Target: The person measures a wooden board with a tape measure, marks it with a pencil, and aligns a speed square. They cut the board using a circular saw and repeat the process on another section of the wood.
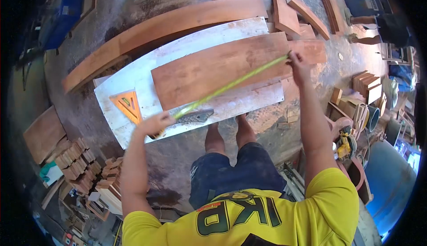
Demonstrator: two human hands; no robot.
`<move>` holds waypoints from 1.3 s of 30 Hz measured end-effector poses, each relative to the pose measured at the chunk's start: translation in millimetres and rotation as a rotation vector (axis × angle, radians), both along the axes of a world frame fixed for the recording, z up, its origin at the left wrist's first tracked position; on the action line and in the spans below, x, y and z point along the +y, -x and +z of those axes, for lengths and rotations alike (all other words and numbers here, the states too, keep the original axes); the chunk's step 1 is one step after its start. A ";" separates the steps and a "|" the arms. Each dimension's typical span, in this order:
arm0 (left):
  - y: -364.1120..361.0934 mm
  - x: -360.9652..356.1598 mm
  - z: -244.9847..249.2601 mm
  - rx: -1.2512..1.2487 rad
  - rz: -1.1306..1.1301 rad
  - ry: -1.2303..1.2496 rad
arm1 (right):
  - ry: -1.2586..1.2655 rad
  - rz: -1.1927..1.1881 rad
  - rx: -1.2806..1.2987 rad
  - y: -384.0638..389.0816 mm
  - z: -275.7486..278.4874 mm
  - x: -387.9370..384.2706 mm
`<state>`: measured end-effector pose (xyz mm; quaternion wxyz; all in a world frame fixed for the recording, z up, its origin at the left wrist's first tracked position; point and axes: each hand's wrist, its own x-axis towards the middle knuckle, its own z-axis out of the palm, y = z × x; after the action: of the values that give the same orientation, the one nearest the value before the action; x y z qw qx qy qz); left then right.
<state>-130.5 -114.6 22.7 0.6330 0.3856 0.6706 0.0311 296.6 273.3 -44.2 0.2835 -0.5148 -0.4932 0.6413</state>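
A yellow tape measure stretches slantwise over a reddish-brown wooden board between my two hands. My right hand pinches the tape near the board's right end. My left hand is closed around the other end, at the front left of the board, with a dark and yellow part showing beneath it. The board lies on a white panel. An orange triangular square rests on the panel beside my left hand. A dark, patterned flat object lies just right of that hand.
A long curved plank lies behind the panel. Loose wood pieces lie at the back right, where another person's legs show. Stacked wood blocks stand at left. A yellow power tool and offcuts are at right.
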 end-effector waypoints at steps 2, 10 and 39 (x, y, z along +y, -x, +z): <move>-48.8 -11.8 4.0 -0.120 0.134 0.145 | 0.048 0.198 -0.080 18.7 32.8 -53.6; -131.1 -6.6 -2.0 0.162 0.353 -0.019 | 0.368 0.485 0.088 98.2 37.5 -239.7; -60.5 74.1 -102.5 0.695 0.470 -0.410 | 0.204 -0.373 0.328 55.9 -41.1 44.0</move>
<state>-70.0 -40.5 -79.8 0.2573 0.3279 0.8921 0.1747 240.6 317.3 -85.3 0.4196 -0.5120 -0.2701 0.6992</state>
